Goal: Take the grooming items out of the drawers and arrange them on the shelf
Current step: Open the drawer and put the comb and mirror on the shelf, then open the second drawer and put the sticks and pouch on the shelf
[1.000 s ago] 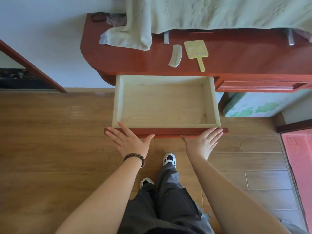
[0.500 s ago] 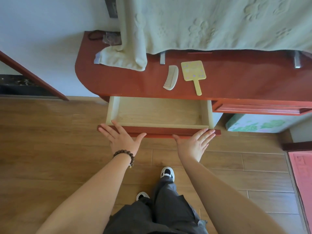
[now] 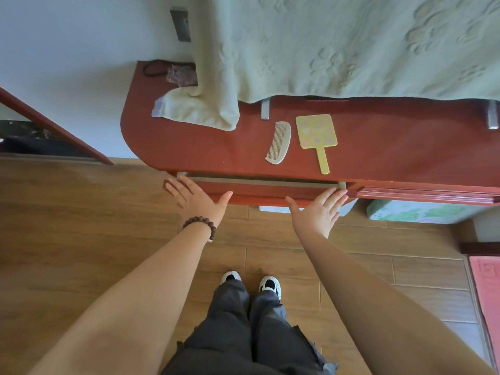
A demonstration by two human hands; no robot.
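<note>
A pale curved comb (image 3: 278, 143) and a yellow hand mirror (image 3: 316, 135) lie side by side on the red wooden shelf (image 3: 392, 147). Below its front edge, the left drawer (image 3: 259, 192) is almost fully in, with only a thin strip of pale wood showing. My left hand (image 3: 198, 200), with a bead bracelet on the wrist, lies flat against the drawer front's left end. At the right end my right hand (image 3: 318, 211) presses flat too. Both hands have fingers spread and hold nothing.
A pale green towel (image 3: 351, 47) hangs over the back of the shelf, one corner lying on it. A black hair tie (image 3: 154, 68) and a small clear bag (image 3: 180, 74) sit at the far left. Another drawer (image 3: 427, 194) is to the right, with a patterned box (image 3: 422, 211) beneath.
Both hands have pushed the open, empty drawer in toward the shelf; it has gone from wide open to nearly shut. The view has tilted up.
</note>
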